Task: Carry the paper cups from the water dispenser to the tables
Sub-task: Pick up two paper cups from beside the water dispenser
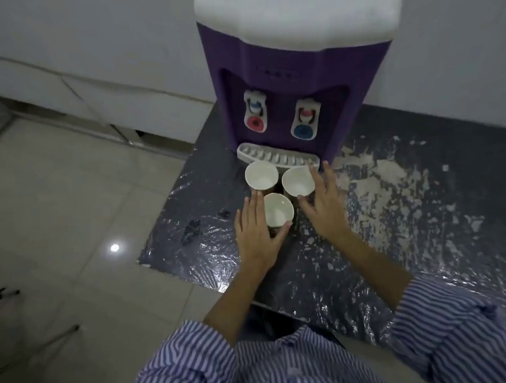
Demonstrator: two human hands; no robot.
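Head view looks down on a purple water dispenser (286,79) with a white top, standing at the 12 o'clock end of a dark desk (395,212) wrapped in wrinkled clear film, its surface scuffed with pale patches toward 3 o'clock. The dispenser has two taps, the left with a red button and the right with a blue one, above a white drip tray (276,157).

Three white paper cups stand upright and open-mouthed in a tight triangle just in front of the tray: the far-left cup (261,175) at 11 o'clock of the group, the far-right cup (298,181) at 1 o'clock, and the near cup (278,210) at 6 o'clock. What they hold cannot be told.

The left hand (255,232) lies along the 9 o'clock side of the near cup, fingers spread and straight, thumb curling round its near side; it cups the wall loosely and is not clenched. The right hand (323,204) is open too, fingers reaching along the 3 o'clock side of the far-right cup, thumb touching its near rim.

Both forearms emerge from rolled blue-and-white striped sleeves (449,327). Pale floor tiles (68,202) lie at 9 o'clock.
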